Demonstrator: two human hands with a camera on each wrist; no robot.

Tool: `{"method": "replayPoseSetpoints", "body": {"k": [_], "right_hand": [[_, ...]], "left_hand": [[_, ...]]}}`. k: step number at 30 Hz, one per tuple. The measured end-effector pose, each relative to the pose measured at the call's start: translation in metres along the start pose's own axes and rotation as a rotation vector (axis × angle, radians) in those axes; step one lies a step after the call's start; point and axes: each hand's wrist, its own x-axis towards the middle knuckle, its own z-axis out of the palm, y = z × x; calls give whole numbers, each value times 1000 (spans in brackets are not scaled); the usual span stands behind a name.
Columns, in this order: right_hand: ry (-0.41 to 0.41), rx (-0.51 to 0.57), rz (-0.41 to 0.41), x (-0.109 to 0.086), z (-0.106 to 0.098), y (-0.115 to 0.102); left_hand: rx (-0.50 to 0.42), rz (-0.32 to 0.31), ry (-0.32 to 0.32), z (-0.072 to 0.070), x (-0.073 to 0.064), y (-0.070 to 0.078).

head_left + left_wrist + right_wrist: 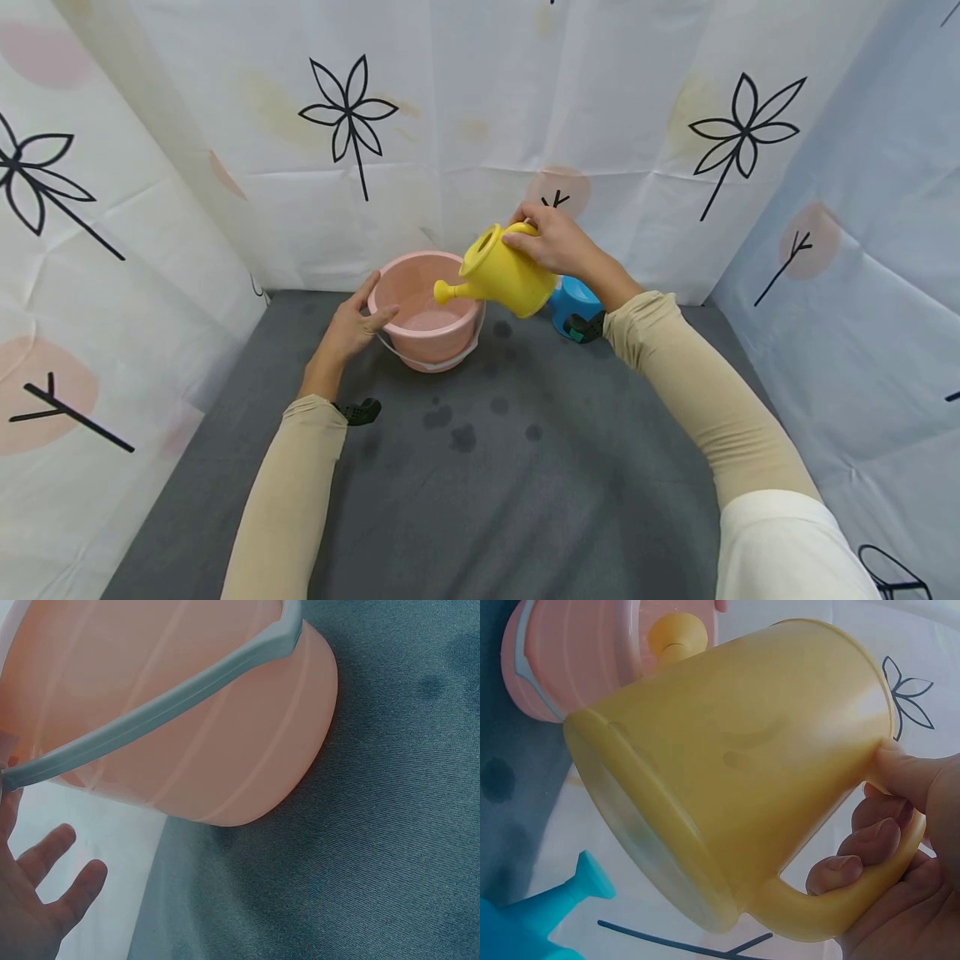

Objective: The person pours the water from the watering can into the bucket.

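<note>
In the head view, my right hand (551, 237) grips the handle of a yellow watering can (510, 271), its fingers curled round it in the right wrist view. The can tilts left, and its round spout head (444, 292) hangs over the mouth of a pink bucket (435, 342). No water shows at the spout. My left hand (352, 325) touches the bucket's left rim, thumb over the edge. In the left wrist view two of its fingers (82, 889) spread out straight, apart from the bucket wall. The bucket stands upright, its pale handle (442, 365) hanging down in front.
A blue watering can (577, 300) stands behind my right wrist, partly hidden by it. Dark wet spots (462, 437) mark the grey cloth surface (525, 517). White fabric walls (465, 100) with drawn flowers enclose the back and sides.
</note>
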Motion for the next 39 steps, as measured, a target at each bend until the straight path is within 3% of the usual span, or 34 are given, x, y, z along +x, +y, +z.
{"method": "replayPoseSetpoints", "body": {"k": [39], "right_hand": [[-23, -7, 32, 2, 0, -6]], "left_hand": [[-21, 21, 2, 0, -1, -3]]}}
